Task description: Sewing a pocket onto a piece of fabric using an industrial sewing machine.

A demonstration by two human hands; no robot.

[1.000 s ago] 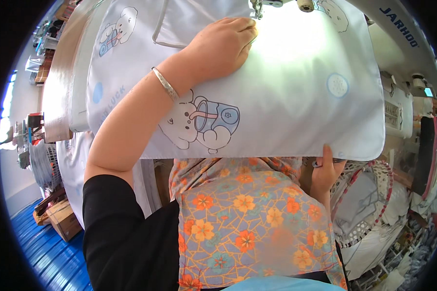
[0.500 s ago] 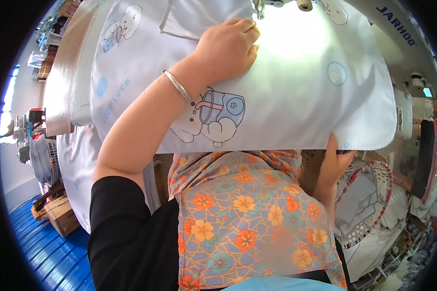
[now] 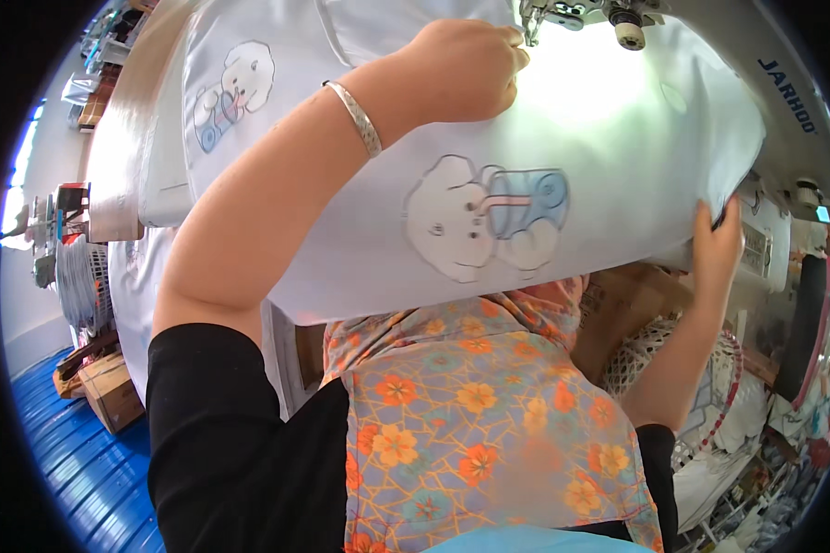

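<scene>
A white fabric piece (image 3: pixel 360 230) printed with cartoon bears and blue cups spreads over the sewing machine bed and hangs over the front edge. My left hand (image 3: pixel 461 72) rests on it just left of the presser foot (image 3: pixel 530 23), with bent fingers closed on the cloth; their tips are partly hidden. At the right, my right hand (image 3: pixel 717 244) grips the fabric's rounded edge, thumb in front and other fingers mostly hidden behind it. Bright lamp light washes out the cloth beside the needle area.
The pale machine body (image 3: pixel 742 69) rises at the right. A white lattice basket (image 3: pixel 641 355) stands below my right arm, near a cardboard box (image 3: pixel 632 300). Beyond the table's left side are a wooden box (image 3: pixel 111 392) and blue ridged flooring (image 3: pixel 74 452).
My right hand has moved up and to the right, taking the fabric edge with it. The cloth has turned and shifted right; my left hand has moved slightly up and right.
</scene>
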